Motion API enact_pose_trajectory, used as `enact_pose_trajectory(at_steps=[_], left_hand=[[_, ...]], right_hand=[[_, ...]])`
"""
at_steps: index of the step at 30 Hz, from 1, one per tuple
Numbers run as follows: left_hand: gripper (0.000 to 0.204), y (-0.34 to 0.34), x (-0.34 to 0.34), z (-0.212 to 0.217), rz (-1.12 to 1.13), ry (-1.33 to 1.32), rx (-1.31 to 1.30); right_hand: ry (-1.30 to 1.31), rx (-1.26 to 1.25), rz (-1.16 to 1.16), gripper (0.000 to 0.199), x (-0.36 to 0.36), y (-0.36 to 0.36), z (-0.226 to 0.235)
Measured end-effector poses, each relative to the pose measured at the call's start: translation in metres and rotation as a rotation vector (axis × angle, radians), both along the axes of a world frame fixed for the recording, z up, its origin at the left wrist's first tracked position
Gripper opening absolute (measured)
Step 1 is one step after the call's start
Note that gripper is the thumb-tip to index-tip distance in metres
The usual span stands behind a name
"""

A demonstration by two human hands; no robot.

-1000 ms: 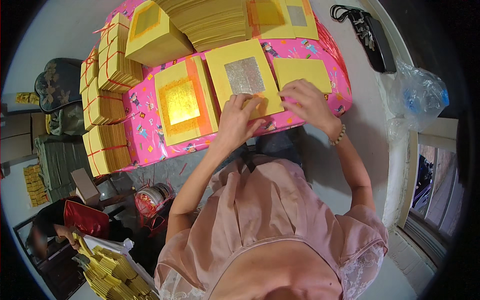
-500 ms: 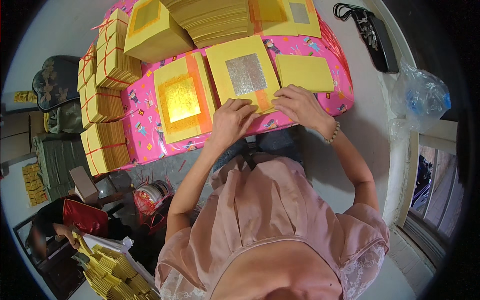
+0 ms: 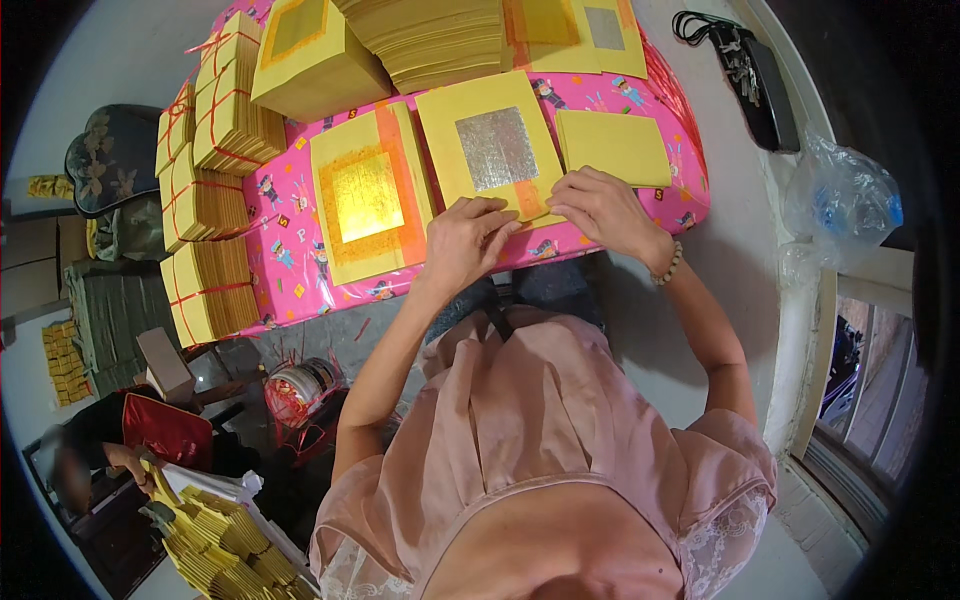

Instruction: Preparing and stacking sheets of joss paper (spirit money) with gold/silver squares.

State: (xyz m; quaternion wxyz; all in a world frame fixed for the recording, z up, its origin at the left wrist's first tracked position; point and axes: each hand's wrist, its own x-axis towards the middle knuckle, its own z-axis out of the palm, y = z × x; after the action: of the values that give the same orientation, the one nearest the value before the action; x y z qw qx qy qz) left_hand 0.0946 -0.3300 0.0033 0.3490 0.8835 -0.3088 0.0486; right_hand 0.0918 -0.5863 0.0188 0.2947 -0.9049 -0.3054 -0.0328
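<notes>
Wearing a gathered dusty-pink blouse (image 3: 530,410) with white lace (image 3: 728,530) on its short sleeves (image 3: 722,455), a pale beaded bracelet (image 3: 673,262) and blue trousers (image 3: 565,285).

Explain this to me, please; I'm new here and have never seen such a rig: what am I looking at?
There's no machine here: you see a person's bare left hand and right hand. The camera is worn on the person's head and looks down, so the picture's left is the person's left; its wide lens bends straight edges.

On the pink table lie a silver-patched paper, a gold-patched paper to its left and plain yellow paper to its right. Red-tied bundles stand at the left, tall stacks behind.

Both hands have their fingers at the silver-patched paper's near edge; whether they pinch it, I can't tell.
</notes>
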Motion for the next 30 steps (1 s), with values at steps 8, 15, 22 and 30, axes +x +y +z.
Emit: enact_pose_trajectory(at_steps=[8, 15, 22, 30], left_hand=[[0.036, 0.004, 0.006, 0.012, -0.043, -0.091, 0.025], [0.055, -0.007, 0.012, 0.027, 0.160, -0.435, 0.049], [0.070, -0.014, 0.036, 0.002, 0.068, -0.303, 0.151], [0.077, -0.017, 0.070, -0.016, 0.060, -0.205, 0.299]], right_hand=[[-0.085, -0.028, -0.020, 0.009, 0.010, 0.004, 0.007], [-0.064, 0.016, -0.120, 0.012, 0.056, 0.009, 0.033], [0.043, 0.046, -0.184, 0.023, 0.124, 0.014, 0.029], [0.051, -0.040, -0.212, 0.024, 0.177, 0.016, -0.014]])
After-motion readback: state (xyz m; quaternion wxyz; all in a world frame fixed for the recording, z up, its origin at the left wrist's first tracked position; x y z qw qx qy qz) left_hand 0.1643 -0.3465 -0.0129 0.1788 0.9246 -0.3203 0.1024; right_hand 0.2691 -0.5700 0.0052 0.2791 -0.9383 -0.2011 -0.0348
